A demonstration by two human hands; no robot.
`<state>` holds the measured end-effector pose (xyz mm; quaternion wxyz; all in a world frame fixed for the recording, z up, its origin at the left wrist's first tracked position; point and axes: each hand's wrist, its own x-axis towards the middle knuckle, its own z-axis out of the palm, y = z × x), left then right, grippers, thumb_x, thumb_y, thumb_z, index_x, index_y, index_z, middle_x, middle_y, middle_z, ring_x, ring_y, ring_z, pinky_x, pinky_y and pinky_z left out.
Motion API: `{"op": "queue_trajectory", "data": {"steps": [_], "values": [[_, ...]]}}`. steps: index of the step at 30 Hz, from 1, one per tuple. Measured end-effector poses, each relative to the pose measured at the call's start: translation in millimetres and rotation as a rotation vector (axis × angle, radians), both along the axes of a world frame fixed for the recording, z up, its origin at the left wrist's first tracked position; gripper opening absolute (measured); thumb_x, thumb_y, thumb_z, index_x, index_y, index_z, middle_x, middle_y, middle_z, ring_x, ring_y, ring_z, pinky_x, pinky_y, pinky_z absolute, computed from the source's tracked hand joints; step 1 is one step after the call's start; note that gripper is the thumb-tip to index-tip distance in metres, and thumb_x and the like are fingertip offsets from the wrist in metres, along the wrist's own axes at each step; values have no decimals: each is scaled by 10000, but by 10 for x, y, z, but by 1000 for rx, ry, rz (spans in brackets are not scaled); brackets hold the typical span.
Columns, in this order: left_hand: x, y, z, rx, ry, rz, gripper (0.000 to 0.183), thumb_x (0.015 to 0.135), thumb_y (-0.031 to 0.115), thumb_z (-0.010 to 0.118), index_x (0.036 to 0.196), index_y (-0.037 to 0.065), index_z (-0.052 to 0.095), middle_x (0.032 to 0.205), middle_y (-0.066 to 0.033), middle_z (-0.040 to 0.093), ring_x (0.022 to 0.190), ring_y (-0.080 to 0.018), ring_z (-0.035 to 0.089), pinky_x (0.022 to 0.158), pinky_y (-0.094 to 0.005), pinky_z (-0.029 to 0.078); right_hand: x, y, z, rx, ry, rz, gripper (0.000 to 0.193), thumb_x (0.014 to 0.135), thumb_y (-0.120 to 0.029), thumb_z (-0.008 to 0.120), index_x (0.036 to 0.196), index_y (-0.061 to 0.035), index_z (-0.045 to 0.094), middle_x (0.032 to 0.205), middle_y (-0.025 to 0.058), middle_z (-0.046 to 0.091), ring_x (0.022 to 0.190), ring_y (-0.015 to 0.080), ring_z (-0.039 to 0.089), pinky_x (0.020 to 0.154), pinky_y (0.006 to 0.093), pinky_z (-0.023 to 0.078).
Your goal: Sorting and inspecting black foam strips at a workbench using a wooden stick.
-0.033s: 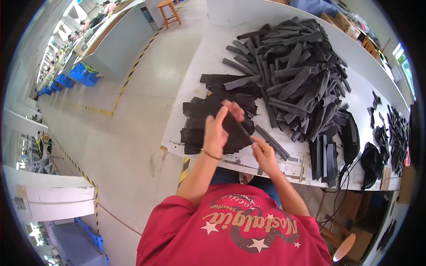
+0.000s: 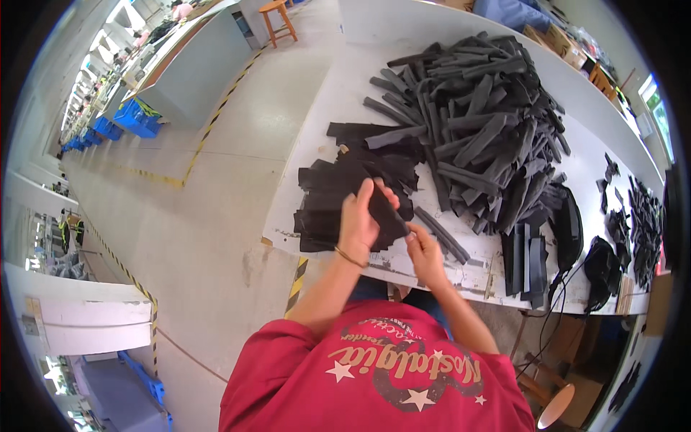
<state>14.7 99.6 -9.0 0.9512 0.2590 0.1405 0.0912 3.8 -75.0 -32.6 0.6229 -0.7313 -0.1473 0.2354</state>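
Observation:
A dark fabric piece [image 2: 387, 217] slants between my two hands above the near part of the white table. My left hand [image 2: 360, 227] is closed round its upper part, thumb on top and fingers at the far side. At its lower right end, my right hand [image 2: 426, 255] pinches the corner between thumb and fingers. Under and beside my left hand lies a spread stack of flat black fabric pieces [image 2: 320, 205]. Two narrow grey-black strips [image 2: 442, 236] rest on the table just beyond my right hand.
A large heap of folded dark strips [image 2: 479, 119] covers the middle of the table [image 2: 353, 75]. Further right lie upright-laid strips [image 2: 525, 259], black fabric bundles [image 2: 601, 270] with cords, and another strip pile [image 2: 644, 219]. A low white panel borders the far edge.
My left hand has slid toward me and to the right along the fabric piece, closer to my right hand. The right hand stays at its corner.

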Motion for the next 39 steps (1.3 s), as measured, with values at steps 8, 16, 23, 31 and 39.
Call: {"op": "queue_trajectory", "data": {"steps": [8, 16, 23, 31, 39], "values": [[101, -187, 119, 58, 154, 205, 213, 890, 231, 628, 861, 22, 598, 675, -62, 597, 521, -161, 560, 488, -294, 479, -400, 163, -55, -201, -258, -163, 150, 943, -104, 455, 901, 5, 549, 701, 243, 576, 648, 392, 599, 571, 408, 450], [251, 268, 387, 235, 85, 405, 233, 877, 239, 652, 880, 11, 608, 639, -53, 584, 467, -135, 524, 423, -243, 424, -821, -311, -293, -225, -221, -20, 251, 962, -164, 431, 781, -10, 512, 601, 151, 521, 531, 229, 524, 514, 341, 411], [291, 419, 412, 123, 48, 456, 266, 890, 266, 632, 952, 9, 601, 780, -98, 631, 644, -204, 625, 624, -323, 551, -592, -401, -39, -285, -241, 3, 216, 959, -184, 466, 837, -17, 527, 597, 189, 533, 520, 320, 555, 490, 389, 418], [280, 267, 367, 156, 75, 297, 203, 902, 188, 599, 954, -7, 580, 762, -118, 626, 624, -215, 626, 584, -350, 548, -497, -437, -10, -282, -242, -28, 265, 969, -203, 465, 810, -5, 541, 569, 111, 466, 518, 173, 428, 498, 327, 366], [-26, -534, 281, 72, 33, 201, 224, 918, 231, 591, 900, 8, 574, 730, -91, 626, 610, -209, 620, 580, -340, 528, -291, 243, 26, -126, -283, -226, 200, 965, -138, 433, 1016, 12, 557, 667, 199, 575, 594, 324, 579, 553, 385, 428]]}}
